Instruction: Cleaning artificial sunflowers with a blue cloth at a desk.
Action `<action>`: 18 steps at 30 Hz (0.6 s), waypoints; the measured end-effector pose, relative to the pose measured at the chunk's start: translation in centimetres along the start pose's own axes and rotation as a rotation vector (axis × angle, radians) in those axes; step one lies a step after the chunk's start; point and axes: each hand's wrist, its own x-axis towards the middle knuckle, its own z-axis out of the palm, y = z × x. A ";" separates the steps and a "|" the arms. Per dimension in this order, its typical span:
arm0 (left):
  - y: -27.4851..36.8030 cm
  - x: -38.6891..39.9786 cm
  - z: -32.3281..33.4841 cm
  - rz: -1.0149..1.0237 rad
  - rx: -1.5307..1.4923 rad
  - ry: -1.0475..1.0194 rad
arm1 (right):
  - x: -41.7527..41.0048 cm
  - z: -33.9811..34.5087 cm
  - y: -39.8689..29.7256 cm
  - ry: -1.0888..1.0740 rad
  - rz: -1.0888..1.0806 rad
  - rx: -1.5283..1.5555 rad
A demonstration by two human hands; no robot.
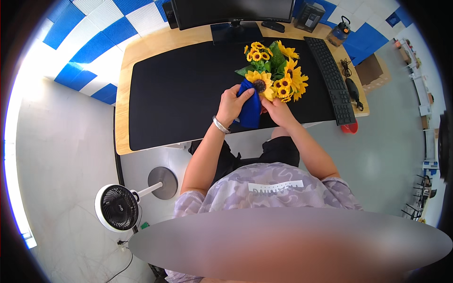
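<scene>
A bunch of artificial sunflowers [290, 74] with green leaves is over the black desk mat [184, 85], near the front right of the desk. My left hand [233, 102] grips a blue cloth [250, 109], its thumb pressing the cloth beside a large yellow bloom [260, 83]. The cloth hangs down toward the desk's front edge. Just under the same bloom, my right hand [277, 111] has its fingers closed at the flower; the fingertips are partly hidden behind petals and cloth. Whatever holds the stems at the bottom is out of sight.
A monitor [233, 14] stands at the back. Along the right lie a keyboard [329, 78] and a mouse [352, 88], with a water bottle [339, 33] and a black box [309, 17] behind. A red bin [349, 126] and a floor fan [118, 208] are on the floor.
</scene>
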 end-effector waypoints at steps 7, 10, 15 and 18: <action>-0.7 -1.0 -0.5 0.056 0.070 -0.085 | -1.4 1.3 -1.5 0.101 -0.096 0.125; -0.2 -1.7 -0.6 0.067 0.150 -0.135 | -1.3 2.6 -1.6 0.199 -0.062 0.388; 1.4 -3.6 -0.1 -0.007 -0.005 -0.214 | -0.9 3.5 -2.2 0.308 0.021 0.730; 0.9 -4.8 -1.1 -0.048 -0.127 -0.252 | -1.0 3.2 -3.7 0.283 0.179 0.835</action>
